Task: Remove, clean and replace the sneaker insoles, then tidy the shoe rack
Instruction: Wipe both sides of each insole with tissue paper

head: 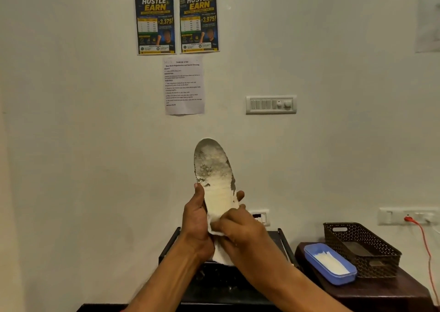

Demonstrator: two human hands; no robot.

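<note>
The left hand (196, 223) grips the insole (214, 168) from the left side, with the thumb on its near edge and the fingertips showing past the far edge. The insole stands upright in front of the wall, its toe end up and its surface stained grey. The right hand (240, 228) has its fingers curled on a white cloth (221, 254) and presses it on the lower part of the insole, so the heel is hidden. Under both hands is the dark shoe rack (284, 245), mostly covered by the forearms. To the right, a dark table (381, 292) carries a blue tray (316, 259) and, just behind it, a brown basket (371, 259). An orange cable (426, 247) hangs from a wall socket (409, 216). Higher on the wall are a switch panel (271, 104), a printed sheet (183, 85) and two posters (154, 23).
</note>
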